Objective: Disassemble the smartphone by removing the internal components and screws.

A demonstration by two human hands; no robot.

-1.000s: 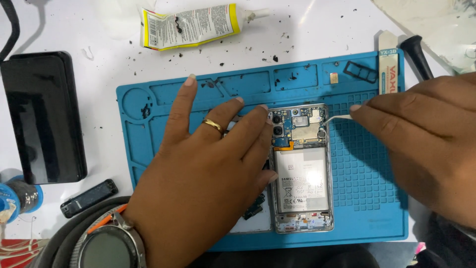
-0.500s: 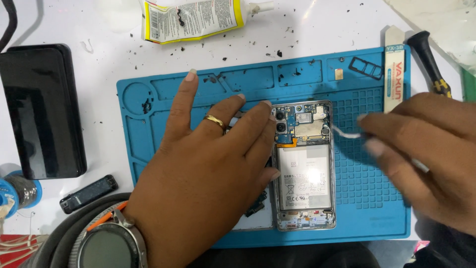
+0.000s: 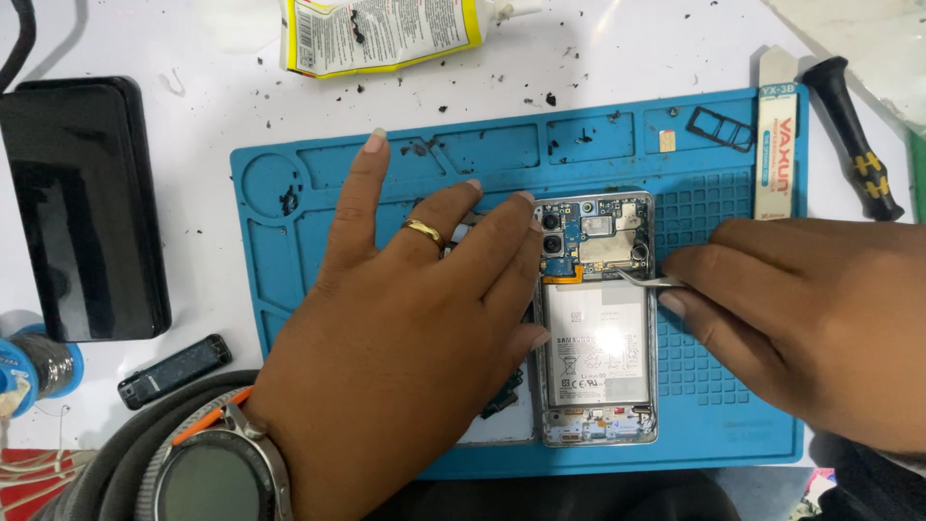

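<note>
An opened phone (image 3: 598, 318) lies on a blue work mat (image 3: 318, 183), its white battery and circuit board exposed. My left hand (image 3: 405, 328), with a gold ring and a wristwatch, lies flat on the mat. Its fingertips press the phone's left edge, and it covers another part to the left of the phone. My right hand (image 3: 810, 318) pinches thin metal tweezers (image 3: 641, 281) whose tip touches the board just above the battery.
A yellow glue tube (image 3: 386, 34) lies at the top. A black phone (image 3: 82, 207) rests at far left. A white pry tool (image 3: 776, 135) and a black screwdriver (image 3: 854, 135) sit at the mat's right edge. A SIM tray (image 3: 721, 127), a solder spool (image 3: 34, 362) and dark crumbs are nearby.
My right hand has moved down and left, bringing the tweezers' tip from the upper board to just above the battery. My left hand stays in place.
</note>
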